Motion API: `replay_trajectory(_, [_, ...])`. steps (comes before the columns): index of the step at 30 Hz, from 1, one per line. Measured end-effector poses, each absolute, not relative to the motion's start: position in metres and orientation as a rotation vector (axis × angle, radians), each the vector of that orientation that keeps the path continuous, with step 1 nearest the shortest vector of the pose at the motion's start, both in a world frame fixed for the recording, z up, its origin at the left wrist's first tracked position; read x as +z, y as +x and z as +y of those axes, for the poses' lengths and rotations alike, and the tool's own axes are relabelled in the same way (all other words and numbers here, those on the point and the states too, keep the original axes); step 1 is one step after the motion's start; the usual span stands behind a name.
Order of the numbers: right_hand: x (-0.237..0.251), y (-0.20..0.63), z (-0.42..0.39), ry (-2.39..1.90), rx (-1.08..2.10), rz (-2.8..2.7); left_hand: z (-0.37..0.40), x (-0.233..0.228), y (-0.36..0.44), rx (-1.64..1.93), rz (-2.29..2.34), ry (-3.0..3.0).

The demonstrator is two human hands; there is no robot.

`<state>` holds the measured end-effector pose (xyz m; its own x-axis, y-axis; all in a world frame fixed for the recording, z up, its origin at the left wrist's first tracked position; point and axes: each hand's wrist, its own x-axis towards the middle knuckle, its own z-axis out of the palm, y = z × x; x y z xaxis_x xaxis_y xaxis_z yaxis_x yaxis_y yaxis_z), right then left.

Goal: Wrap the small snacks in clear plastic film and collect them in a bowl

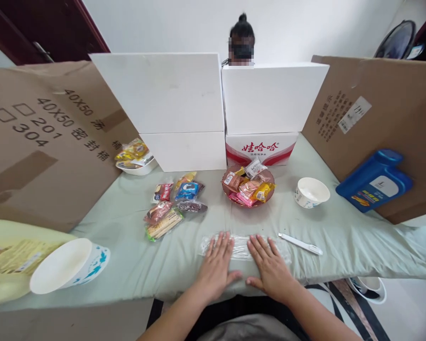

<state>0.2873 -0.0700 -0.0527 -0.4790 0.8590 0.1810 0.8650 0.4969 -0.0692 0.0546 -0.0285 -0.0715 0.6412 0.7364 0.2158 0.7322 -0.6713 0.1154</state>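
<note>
— Boxes (pixel 170 99) stacked beyond the hands hide most of a person (pixel 242 40) behind them; cardboard sheets (pixel 49 137) wall off both sides, and the bowl (pixel 69 267) far left of the hands is cut by a yellow pack.

— And the surface (pixel 128 255)?

— Pale green cloth over it, white wall behind. Snack packets (pixel 173 203) and a filled dish (pixel 248 187) lie ahead of the hands, a pen (pixel 300 244) just right of them.

— The grip?

— Left hand (pixel 215 267) and right hand (pixel 270 265) both lie flat, fingers spread, pressing a clear plastic bag (pixel 241 246) directly beneath them at the near edge.
</note>
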Motion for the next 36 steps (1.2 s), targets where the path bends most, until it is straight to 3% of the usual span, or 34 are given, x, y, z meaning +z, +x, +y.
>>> replay_trajectory(6, [-0.067,0.333,-0.103,-1.607,-0.243,-2.403,-0.030,-0.076,-0.002,0.458,1.626,2.756])
replay_trajectory(11, [-0.068,0.339,-0.135,-1.601,-0.324,-2.314,-0.057,-0.052,0.049,0.520,1.525,2.643])
replay_trajectory(18, [-0.020,0.341,-0.150,-1.169,-0.068,-2.444,-0.067,-0.043,0.109,0.456,1.141,2.616])
replay_trajectory(22, [0.014,0.334,-0.143,-0.948,0.390,-2.522,-0.066,-0.042,0.098,0.452,0.828,2.639])
replay_trajectory(25, [0.031,0.330,-0.129,-1.070,0.751,-2.463,-0.067,-0.041,0.090,0.459,0.612,2.604])
replay_trajectory(29, [0.030,0.327,-0.088,-1.333,0.984,-2.261,-0.066,-0.046,0.088,0.481,0.591,2.461])
replay_trajectory(36, [-0.020,0.307,-0.002,-1.752,0.834,-1.920,-0.063,-0.059,0.088,0.658,0.674,2.267])
